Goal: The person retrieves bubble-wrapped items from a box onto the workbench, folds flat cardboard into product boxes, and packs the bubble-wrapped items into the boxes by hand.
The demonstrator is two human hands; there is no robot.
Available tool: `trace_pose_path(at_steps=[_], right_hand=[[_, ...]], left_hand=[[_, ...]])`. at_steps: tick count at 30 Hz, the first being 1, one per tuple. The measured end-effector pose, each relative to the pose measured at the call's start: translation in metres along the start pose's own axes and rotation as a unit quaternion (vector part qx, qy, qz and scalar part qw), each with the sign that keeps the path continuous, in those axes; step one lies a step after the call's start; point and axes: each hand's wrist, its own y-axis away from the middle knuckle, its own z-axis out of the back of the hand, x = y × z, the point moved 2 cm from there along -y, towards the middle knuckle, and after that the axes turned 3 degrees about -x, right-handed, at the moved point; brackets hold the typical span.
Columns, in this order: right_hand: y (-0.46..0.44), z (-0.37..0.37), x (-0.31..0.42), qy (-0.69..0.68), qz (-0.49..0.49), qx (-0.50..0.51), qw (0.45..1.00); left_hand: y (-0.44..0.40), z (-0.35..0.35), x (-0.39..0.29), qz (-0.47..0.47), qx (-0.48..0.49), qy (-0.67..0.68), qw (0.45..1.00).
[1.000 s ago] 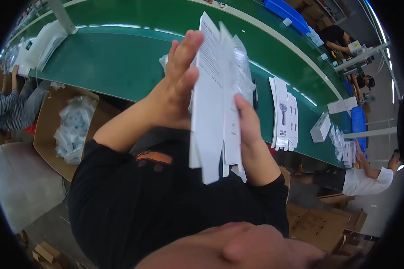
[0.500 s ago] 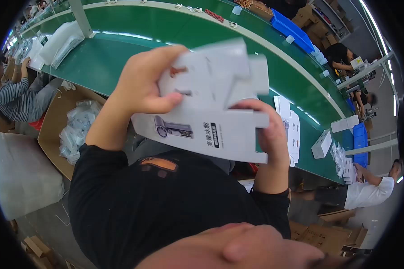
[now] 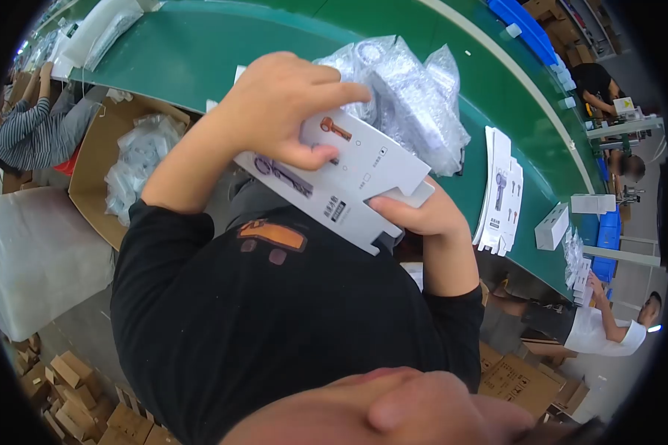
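1) Left hand (image 3: 282,111) holds one end of the flat carton (image 3: 360,167), my thumb over its printed face
2) Right hand (image 3: 427,211) grips the carton's notched end, my thumb on top
3) Carton tilted, before my black shirt (image 3: 289,334)
4) Beyond carton: bubble-wrapped goods (image 3: 416,104) on green table (image 3: 208,44)
5) Right of carton: printed cartons (image 3: 501,193), stacked flat
6) Left of carton: cardboard box (image 3: 89,174), clear bags (image 3: 137,163) inside

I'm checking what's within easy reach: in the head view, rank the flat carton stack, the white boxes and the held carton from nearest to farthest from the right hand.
1. Held carton: touching the right hand, its thumb on the printed face.
2. Flat carton stack: just to the hand's right.
3. White boxes: farther right, past the stack.
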Motion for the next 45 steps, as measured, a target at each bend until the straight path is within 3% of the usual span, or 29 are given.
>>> trace_pose_path(at_steps=[2,4,5,6,7,17,21,23,24,27,30,32,34,36,38,40,42,45], right_hand=[[0.004,-0.002,-0.012,-0.012,-0.025,-0.022,0.999],[0.006,0.006,-0.020,-0.238,-0.061,-0.155,0.957],[0.007,0.010,-0.020,-0.251,-0.047,-0.157,0.954],[0.008,0.009,-0.017,-0.249,-0.047,-0.157,0.954],[0.010,0.008,-0.013,-0.213,-0.043,-0.174,0.960],[0.016,0.011,-0.001,-0.165,-0.018,-0.112,0.980],[0.015,0.007,0.009,-0.082,0.028,-0.153,0.985],[0.016,0.011,0.012,0.034,-0.001,-0.238,0.971],[0.015,0.010,0.015,0.113,0.040,-0.303,0.945],[0.011,0.010,0.017,0.103,0.086,-0.341,0.930],[0.004,0.018,0.016,0.017,0.103,-0.356,0.928],[-0.005,0.010,0.027,-0.221,0.299,-0.177,0.911],[-0.012,-0.016,0.023,-0.070,0.339,-0.171,0.923],[-0.016,-0.022,0.033,-0.099,0.312,-0.217,0.920],[-0.014,-0.023,0.042,-0.129,0.275,-0.240,0.922],[-0.016,-0.024,0.042,-0.184,0.231,-0.279,0.914],[-0.017,-0.033,0.045,-0.158,0.257,-0.274,0.913],[-0.018,-0.031,0.047,-0.106,0.324,-0.238,0.909]], left_hand=[[-0.002,0.002,0.004,-0.018,-0.027,0.007,0.999],[-0.004,0.011,-0.002,-0.006,0.007,-0.016,1.000],[-0.005,0.013,-0.011,-0.011,0.015,-0.038,0.999],[-0.006,0.014,-0.021,-0.017,0.022,-0.057,0.998],[-0.004,0.012,-0.028,0.008,0.095,-0.070,0.993],[0.003,-0.008,-0.039,-0.003,0.147,-0.018,0.989],[0.006,-0.011,-0.037,-0.042,0.071,-0.022,0.996],[0.003,0.002,-0.039,-0.065,0.026,-0.057,0.996],[0.004,0.000,-0.039,-0.068,0.026,-0.058,0.996],[0.007,-0.003,-0.039,-0.066,-0.134,-0.080,0.985],[0.014,-0.003,-0.036,-0.015,-0.173,-0.017,0.985],[0.017,-0.006,-0.033,-0.008,-0.258,0.007,0.966],[0.015,-0.019,-0.040,-0.016,-0.295,0.023,0.955],[0.019,-0.039,-0.040,-0.064,-0.314,0.027,0.947],[0.020,-0.046,-0.048,-0.019,-0.290,0.196,0.937],[0.013,-0.029,-0.053,0.023,-0.272,0.373,0.887],[0.002,0.000,-0.062,0.073,-0.174,0.158,0.969],[-0.003,-0.005,-0.061,0.077,-0.199,0.184,0.959]])
